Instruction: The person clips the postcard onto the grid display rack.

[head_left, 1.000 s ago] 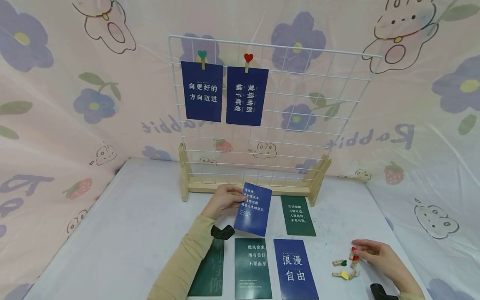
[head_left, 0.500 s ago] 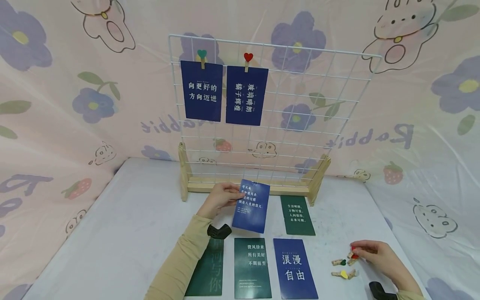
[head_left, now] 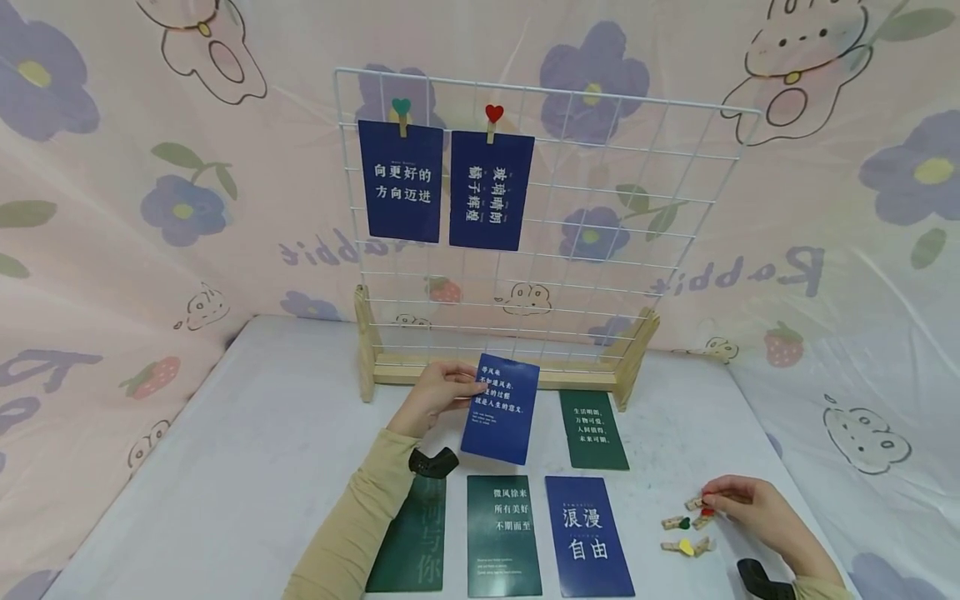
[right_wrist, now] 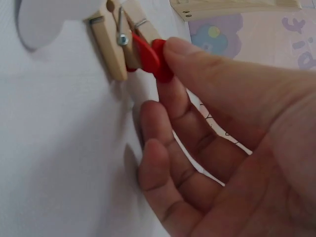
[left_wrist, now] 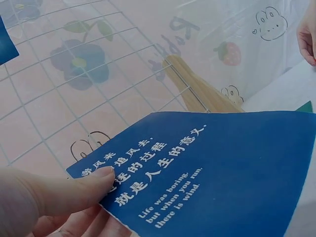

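My left hand [head_left: 435, 398] pinches a blue text card [head_left: 501, 429] by its left edge, tilted in front of the rack's foot. The thumb lies on the printed face in the left wrist view. At the right, my right hand [head_left: 757, 510] pinches a small wooden clothespin [head_left: 693, 503] by its red heart [right_wrist: 161, 61] between thumb and index finger. Close under it lie other clothespins, one with a green heart [head_left: 684, 523] and one with a yellow heart [head_left: 686, 547]. In the right wrist view another clothespin [right_wrist: 106, 44] overlaps the pinched one.
A white wire grid rack [head_left: 600, 179] on wooden feet [head_left: 637, 354] stands at the back. Two blue cards [head_left: 401, 183] hang from it by heart clothespins. Several cards lie on the table, including a green card [head_left: 504, 533] and a blue card [head_left: 589, 537].
My left hand has moved the blue card slightly up and left. Between my right fingers the clothespin has turned, its wooden end swinging from downward to leftward.
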The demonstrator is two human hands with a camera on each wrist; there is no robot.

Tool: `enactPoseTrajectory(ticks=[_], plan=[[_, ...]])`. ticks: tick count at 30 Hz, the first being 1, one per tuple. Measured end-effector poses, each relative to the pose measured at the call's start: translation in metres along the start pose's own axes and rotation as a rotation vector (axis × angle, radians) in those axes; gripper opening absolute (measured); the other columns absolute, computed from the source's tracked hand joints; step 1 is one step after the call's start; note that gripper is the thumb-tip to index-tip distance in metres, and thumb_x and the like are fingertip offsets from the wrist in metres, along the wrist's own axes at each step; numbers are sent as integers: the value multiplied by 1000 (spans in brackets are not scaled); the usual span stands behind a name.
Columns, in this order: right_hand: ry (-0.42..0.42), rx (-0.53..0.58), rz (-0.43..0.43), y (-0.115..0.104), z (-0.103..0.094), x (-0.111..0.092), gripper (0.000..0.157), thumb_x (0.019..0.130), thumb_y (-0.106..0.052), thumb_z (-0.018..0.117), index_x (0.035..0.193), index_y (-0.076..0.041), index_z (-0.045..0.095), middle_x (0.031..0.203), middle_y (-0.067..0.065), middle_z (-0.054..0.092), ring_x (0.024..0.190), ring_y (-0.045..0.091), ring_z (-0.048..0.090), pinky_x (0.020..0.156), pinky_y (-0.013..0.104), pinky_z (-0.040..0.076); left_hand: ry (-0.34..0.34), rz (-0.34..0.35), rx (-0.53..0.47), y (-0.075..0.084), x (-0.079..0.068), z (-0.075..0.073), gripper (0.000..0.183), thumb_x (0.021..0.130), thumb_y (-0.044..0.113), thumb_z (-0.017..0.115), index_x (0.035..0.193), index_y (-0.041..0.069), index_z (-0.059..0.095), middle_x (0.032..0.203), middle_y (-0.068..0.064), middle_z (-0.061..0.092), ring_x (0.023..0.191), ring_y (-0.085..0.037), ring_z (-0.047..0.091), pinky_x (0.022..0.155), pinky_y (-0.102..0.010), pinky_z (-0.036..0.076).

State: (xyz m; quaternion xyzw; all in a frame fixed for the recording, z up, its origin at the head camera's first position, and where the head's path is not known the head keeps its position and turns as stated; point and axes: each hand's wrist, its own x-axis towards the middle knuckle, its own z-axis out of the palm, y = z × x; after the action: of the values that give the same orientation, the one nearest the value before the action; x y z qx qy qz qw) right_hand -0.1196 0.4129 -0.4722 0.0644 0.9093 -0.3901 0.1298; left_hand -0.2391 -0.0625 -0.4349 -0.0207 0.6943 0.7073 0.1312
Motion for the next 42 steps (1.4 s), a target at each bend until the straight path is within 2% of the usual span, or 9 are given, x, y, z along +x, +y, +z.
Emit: enactPoseTrajectory(ticks=[8, 14, 20, 30, 34, 39, 42], plan=[[-16, -25, -19, -6, -1, 4, 23, 90, -16, 68, 101, 3, 67, 95, 9, 69, 79, 15, 61, 66, 26, 50, 19, 2, -10, 6, -4, 0, 26, 80, 1, 76, 104, -1, 66, 89, -10, 66, 75, -16, 66, 69, -31, 58], [-26, 15, -121, -20, -3, 8, 26, 90, -19, 68, 105, 2, 66, 102, 12, 69, 86, 17, 64, 73, 27, 53, 18, 24, -47, 9, -6, -1, 23, 81, 0, 75, 102, 0, 66, 85, -8, 67, 75, -15, 65, 69, -30, 57], [-62, 97, -217, -36, -4, 12, 26, 90, -18, 67, 106, 3, 64, 106, 16, 67, 92, 22, 65, 77, 27, 55, 18, 24, -65, 13, -8, -1, 28, 81, 2, 76, 107, 0, 66, 86, -7, 65, 77, -16, 64, 70, -30, 56], [-112, 116, -276, -57, 0, 16, 26, 91, -22, 67, 104, 0, 62, 112, 17, 65, 100, 31, 64, 80, 22, 53, 8, 42, -101, 20, -16, 0, 34, 82, 1, 74, 114, 0, 64, 87, -7, 65, 78, -16, 65, 74, -32, 56], [-120, 119, -310, -66, 2, 18, 25, 92, -20, 66, 104, 1, 61, 109, 17, 66, 98, 35, 64, 79, 28, 55, 16, 41, -99, 23, -19, -1, 34, 82, 1, 74, 114, 1, 64, 88, -7, 65, 78, -17, 65, 74, -33, 57], [-121, 128, -340, -79, 2, 21, 22, 93, -16, 64, 105, 2, 60, 105, 17, 67, 95, 32, 65, 76, 36, 56, 25, 32, -91, 27, -22, -2, 34, 82, 3, 75, 115, 2, 64, 90, -9, 65, 79, -18, 65, 76, -33, 56], [-118, 140, -373, -88, 2, 23, 21, 93, -14, 63, 105, 4, 61, 104, 18, 67, 92, 26, 67, 75, 35, 56, 32, 30, -84, 29, -22, -2, 32, 83, 4, 74, 113, 2, 64, 90, -9, 65, 79, -18, 65, 77, -33, 56]])
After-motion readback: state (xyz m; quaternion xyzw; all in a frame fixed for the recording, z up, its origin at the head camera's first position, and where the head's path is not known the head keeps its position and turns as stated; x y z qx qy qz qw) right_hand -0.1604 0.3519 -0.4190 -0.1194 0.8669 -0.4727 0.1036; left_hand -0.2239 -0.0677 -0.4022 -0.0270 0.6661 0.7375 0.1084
